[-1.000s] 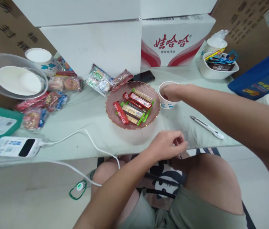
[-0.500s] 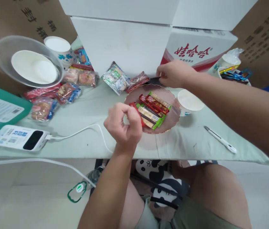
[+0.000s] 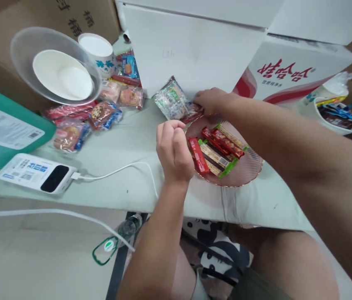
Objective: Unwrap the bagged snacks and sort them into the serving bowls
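Note:
My left hand [image 3: 175, 152] is held as a loose fist by the left rim of a clear pinkish plate [image 3: 250, 175]. Nothing shows between its fingers. Several wrapped snack bars lie on the plate, among them a red-wrapped bar [image 3: 198, 156] and a pale bar in a clear and green wrapper [image 3: 215, 154]. Behind the plate, my right hand [image 3: 213, 100] reaches to the foot of the white box, fingers bent downward. They are beside a dark red snack packet [image 3: 193, 112], which lies against a silvery snack packet [image 3: 172, 100]. Its fingertips and anything under them are hidden.
Wrapped cookies [image 3: 103, 114] lie at the left, near a clear bowl [image 3: 22, 54] and a paper cup [image 3: 97, 48]. A power bank [image 3: 36, 173] with a white cable sits near the front edge. White boxes [image 3: 191, 50] stand behind; a tub of sachets [image 3: 335, 121] is at right.
My right hand has shifted left along the box toward the red packet. My left hand stays a fist beside the plate. The view has turned left; my right arm now covers the cup and cutter.

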`<control>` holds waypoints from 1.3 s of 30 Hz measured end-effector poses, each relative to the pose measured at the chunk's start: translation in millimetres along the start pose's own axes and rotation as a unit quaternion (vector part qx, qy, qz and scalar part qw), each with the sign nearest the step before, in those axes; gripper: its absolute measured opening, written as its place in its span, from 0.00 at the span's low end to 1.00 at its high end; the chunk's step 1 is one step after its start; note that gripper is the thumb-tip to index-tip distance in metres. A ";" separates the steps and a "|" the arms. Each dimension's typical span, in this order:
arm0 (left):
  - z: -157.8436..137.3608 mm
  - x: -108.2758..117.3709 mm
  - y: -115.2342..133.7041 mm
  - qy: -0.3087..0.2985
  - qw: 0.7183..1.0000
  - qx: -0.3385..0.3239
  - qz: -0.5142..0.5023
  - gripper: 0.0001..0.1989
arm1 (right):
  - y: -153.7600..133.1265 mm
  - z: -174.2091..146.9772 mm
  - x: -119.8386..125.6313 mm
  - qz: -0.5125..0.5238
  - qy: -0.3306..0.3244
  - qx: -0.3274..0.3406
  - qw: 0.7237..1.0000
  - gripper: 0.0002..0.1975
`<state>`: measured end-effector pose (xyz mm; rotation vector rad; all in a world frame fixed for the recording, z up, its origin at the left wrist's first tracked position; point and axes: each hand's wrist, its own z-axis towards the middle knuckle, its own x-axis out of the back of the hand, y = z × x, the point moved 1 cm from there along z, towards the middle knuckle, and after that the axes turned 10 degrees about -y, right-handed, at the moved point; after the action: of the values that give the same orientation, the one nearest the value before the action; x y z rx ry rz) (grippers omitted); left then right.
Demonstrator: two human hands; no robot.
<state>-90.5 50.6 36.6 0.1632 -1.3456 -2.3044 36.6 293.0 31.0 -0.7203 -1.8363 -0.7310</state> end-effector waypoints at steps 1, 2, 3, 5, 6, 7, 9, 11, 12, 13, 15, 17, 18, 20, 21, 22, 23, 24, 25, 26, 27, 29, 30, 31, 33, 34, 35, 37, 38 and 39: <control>-1.3 2.1 -1.1 -0.004 1.000 -0.001 0.005 0.14 | -0.8 -3.6 3.7 0.020 0.006 0.005 1.000 0.15; -3.2 4.4 -1.9 -0.009 1.000 -0.004 0.014 0.14 | -0.2 -7.4 9.3 0.043 0.013 0.009 0.999 0.12; -5.4 6.7 -2.4 -0.016 1.000 -0.008 0.023 0.13 | 1.9 -11.1 16.5 0.062 0.021 0.012 0.998 0.10; -9.4 10.3 -2.5 -0.027 0.999 -0.017 0.039 0.13 | 10.1 -19.0 33.7 0.103 0.046 0.015 0.993 0.07; -10.8 11.3 -2.0 -0.030 0.998 -0.021 0.045 0.13 | 15.2 -23.9 42.3 0.123 0.055 0.013 0.991 0.09; -11.7 11.5 -1.3 -0.031 0.998 -0.024 0.049 0.13 | 20.3 -30.5 50.1 0.140 0.061 0.008 0.988 0.13; -12.4 10.1 0.6 -0.029 0.998 -0.027 0.051 0.13 | 27.9 -50.8 61.6 0.156 0.066 -0.006 0.985 0.18; -12.6 7.0 2.4 -0.023 0.998 -0.031 0.049 0.13 | 30.2 -82.3 67.0 0.138 0.092 -0.013 0.986 0.17; -12.8 5.2 3.0 -0.020 0.998 -0.033 0.047 0.13 | 29.7 -101.5 67.5 0.129 0.120 -0.013 0.984 0.15; -13.2 3.5 3.3 -0.018 0.998 -0.035 0.044 0.13 | 28.4 -122.2 66.7 0.129 0.162 -0.016 0.978 0.14; -14.0 0.9 3.6 -0.018 0.998 -0.042 0.042 0.14 | 24.3 -164.9 61.1 0.156 0.253 -0.036 0.954 0.17; -15.1 -0.4 5.4 -0.019 0.997 -0.056 0.042 0.13 | 17.1 -204.9 48.8 0.235 0.327 -0.059 0.913 0.20; -16.1 -0.7 7.9 -0.019 0.996 -0.070 0.044 0.13 | 11.4 -222.9 39.3 0.299 0.344 -0.068 0.887 0.20; -20.6 -2.0 17.9 -0.012 0.991 -0.124 0.044 0.11 | -6.8 -254.8 12.5 0.471 0.348 -0.078 0.807 0.16; -24.9 -3.7 25.5 -0.010 0.985 -0.166 0.041 0.10 | -19.5 -268.5 -4.5 0.572 0.335 -0.072 0.745 0.13; -31.0 -6.8 34.3 -0.016 0.976 -0.212 0.036 0.09 | -34.1 -281.0 -23.0 0.674 0.327 -0.057 0.661 0.13; -38.9 -11.4 43.8 -0.026 0.965 -0.261 0.026 0.08 | -49.9 -292.0 -42.2 0.757 0.311 -0.044 0.572 0.16; -48.3 -17.9 53.0 -0.054 0.953 -0.297 0.019 0.06 | -65.7 -301.5 -61.0 0.815 0.285 -0.045 0.502 0.18; -58.8 -26.0 61.2 -0.094 0.944 -0.316 0.007 0.04 | -80.2 -309.9 -78.1 0.848 0.271 -0.044 0.453 0.17; -69.8 -35.0 67.7 -0.132 0.940 -0.315 -0.007 0.02 | -92.6 -317.1 -92.9 0.870 0.253 -0.041 0.421 0.16; -80.7 -44.6 72.3 -0.168 0.940 -0.298 -0.019 0.02 | -101.9 -323.4 -104.8 0.883 0.241 -0.040 0.400 0.16; -100.1 -62.5 76.0 -0.207 0.950 -0.233 -0.017 0.08 | -110.2 -334.5 -120.1 0.892 0.234 -0.047 0.385 0.17; -107.9 -70.0 75.8 -0.219 0.956 -0.195 -0.016 0.13 | -109.9 -339.4 -124.1 0.891 0.239 -0.054 0.383 0.17; -114.5 -76.5 74.9 -0.233 0.959 -0.158 -0.019 0.18 | -107.5 -344.0 -126.5 0.888 0.247 -0.062 0.384 0.17; -123.9 -87.0 72.7 -0.277 0.956 -0.081 -0.046 0.25 | -99.8 -351.5 -128.6 0.879 0.261 -0.071 0.393 0.18; -127.4 -91.9 71.8 -0.313 0.946 -0.038 -0.072 0.28 | -96.0 -354.4 -129.4 0.873 0.264 -0.072 0.405 0.19; -130.4 -97.0 71.3 -0.356 0.928 0.010 -0.105 0.31 | -92.6 -357.0 -130.5 0.864 0.265 -0.074 0.422 0.20; -135.8 -108.2 71.0 -0.436 0.879 0.104 -0.166 0.32 | -86.9 -362.3 -133.8 0.833 0.270 -0.079 0.477 0.21; -138.0 -114.1 70.9 -0.461 0.857 0.137 -0.187 0.31 | -84.0 -365.9 -135.9 0.810 0.276 -0.085 0.511 0.20; -139.7 -120.0 70.7 -0.475 0.843 0.160 -0.198 0.29 | -80.3 -370.4 -138.3 0.781 0.283 -0.097 0.549 0.19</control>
<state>84.7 -35.7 9.5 -0.7825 -2.3550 -2.5662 234.2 -58.1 9.8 -1.6039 -0.0318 0.1428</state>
